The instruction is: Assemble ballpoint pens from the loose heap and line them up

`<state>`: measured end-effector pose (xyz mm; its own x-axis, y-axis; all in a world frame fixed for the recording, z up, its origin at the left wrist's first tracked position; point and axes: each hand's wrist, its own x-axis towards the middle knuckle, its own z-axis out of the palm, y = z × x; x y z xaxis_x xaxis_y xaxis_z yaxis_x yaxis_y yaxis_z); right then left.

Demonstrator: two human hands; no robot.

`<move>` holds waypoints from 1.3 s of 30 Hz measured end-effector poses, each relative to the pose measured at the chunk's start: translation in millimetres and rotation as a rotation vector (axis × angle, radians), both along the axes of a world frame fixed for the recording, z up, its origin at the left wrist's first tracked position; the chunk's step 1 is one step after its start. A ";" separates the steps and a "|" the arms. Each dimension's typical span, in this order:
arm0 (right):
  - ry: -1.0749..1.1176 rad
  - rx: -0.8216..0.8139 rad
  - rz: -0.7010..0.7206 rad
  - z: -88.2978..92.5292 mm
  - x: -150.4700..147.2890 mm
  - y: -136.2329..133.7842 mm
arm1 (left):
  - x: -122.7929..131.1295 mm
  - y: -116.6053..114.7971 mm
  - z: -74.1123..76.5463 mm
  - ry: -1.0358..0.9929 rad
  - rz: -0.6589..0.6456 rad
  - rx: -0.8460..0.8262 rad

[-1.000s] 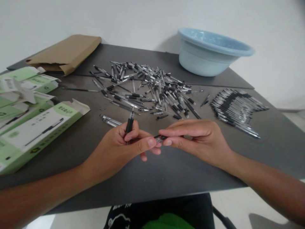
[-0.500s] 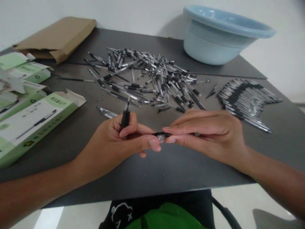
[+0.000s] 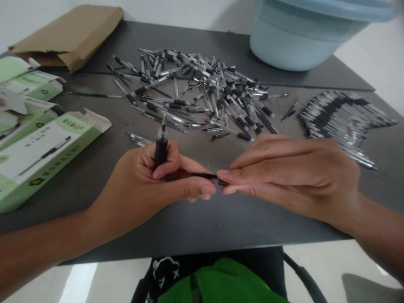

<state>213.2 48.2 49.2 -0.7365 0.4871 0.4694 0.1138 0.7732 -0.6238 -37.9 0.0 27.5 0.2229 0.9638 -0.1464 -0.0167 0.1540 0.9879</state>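
Observation:
My left hand [image 3: 158,176] holds an upright pen [image 3: 161,147] with a black grip and bare tip in its curled fingers. Between its thumb and forefinger lies a black cap piece [image 3: 203,175] with a clear end. The fingertips of my right hand [image 3: 284,172] pinch the right end of that piece, close to my left thumb. What lies inside the right palm is hidden. Beyond the hands is a loose heap of clear and black pen parts [image 3: 202,88]. A neat fan of pens [image 3: 341,118] lies on the right.
Green and white pen boxes [image 3: 47,151] lie at the left, with a brown paper bag [image 3: 72,33] behind them. A light blue basin [image 3: 296,42] stands at the back right of the grey table [image 3: 195,227]. Two pens [image 3: 138,139] lie just beyond my left hand.
The view has tilted down slightly, so the table things sit higher. More of the black piece shows between the hands. My right hand has turned a little, its back moving rightward.

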 end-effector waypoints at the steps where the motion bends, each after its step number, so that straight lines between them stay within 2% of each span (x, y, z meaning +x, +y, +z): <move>1: -0.016 0.009 -0.001 1.2 0.3 -0.3 | 0.1 -0.6 0.5 0.012 0.010 0.011; 5: -0.065 0.046 -0.009 5.1 1.5 -2.7 | 0.5 -2.2 2.4 0.071 0.026 0.077; 11: -0.017 0.169 -0.058 8.5 4.3 -5.1 | 0.2 -2.5 3.2 0.118 0.036 0.132; 18: -0.061 0.283 -0.311 12.2 10.5 -3.1 | -2.9 -4.6 2.2 0.239 0.120 0.224; 22: 0.004 0.091 -0.362 10.4 4.5 -12.7 | -1.7 -6.8 2.1 0.297 0.171 0.303; 26: 0.065 -0.193 -0.325 10.5 -2.3 -21.3 | -3.1 -8.1 2.6 0.336 0.177 0.367; 29: 0.056 -0.335 -0.290 11.4 -2.7 -21.8 | -5.8 -7.7 2.5 0.375 0.155 0.390; 34: 0.025 -0.458 -0.253 9.0 -3.3 -19.6 | -7.5 -7.6 2.2 0.469 0.096 0.434; 39: 0.017 -0.492 -0.261 6.7 -9.1 -21.2 | -6.4 -9.9 6.3 0.494 0.060 0.493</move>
<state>204.1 26.9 55.9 -0.5561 0.8172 0.1512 0.2497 0.3379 -0.9075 -44.3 -9.9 33.8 0.1868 0.9525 0.2407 0.4580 -0.3012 0.8364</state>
